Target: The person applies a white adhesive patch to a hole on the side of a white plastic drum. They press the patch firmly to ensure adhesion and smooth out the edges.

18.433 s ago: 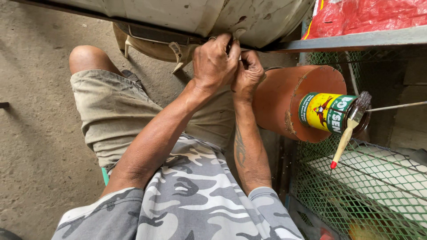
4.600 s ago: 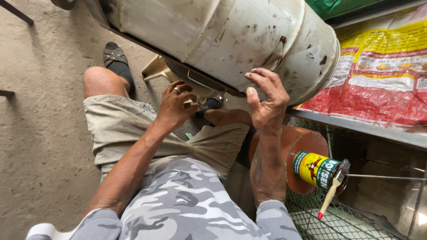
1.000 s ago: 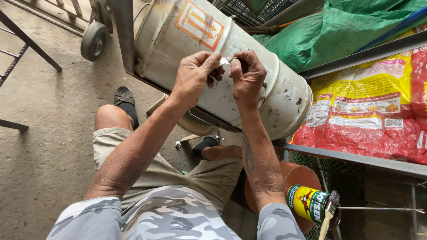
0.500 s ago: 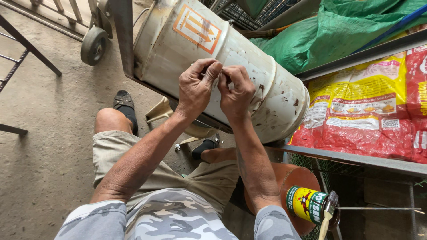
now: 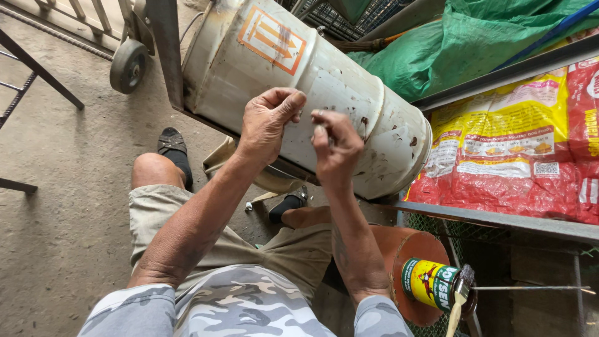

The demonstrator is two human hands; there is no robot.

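Observation:
I sit on the concrete floor in front of a dented white metal drum (image 5: 349,100) that lies tilted, with an orange label on its side. Both hands are raised before it. My left hand (image 5: 268,122) has its fingers curled in, thumb against fingertips, and I see nothing in it. A small gap to its right, my right hand (image 5: 337,146) pinches a tiny grey piece (image 5: 320,130) between thumb and forefinger. What the piece is, I cannot make out.
A metal shelf (image 5: 499,218) on the right carries red and yellow sacks (image 5: 518,150), with a green tarp (image 5: 499,43) above. Below it stand an orange cylinder (image 5: 405,249), a yellow can (image 5: 430,284) and a brush (image 5: 458,299). A cart wheel (image 5: 128,65) and frame legs (image 5: 37,81) are at left.
My hands were pressed together on the small piece half a second ago. They have drawn slightly apart, and the piece stays in the right hand.

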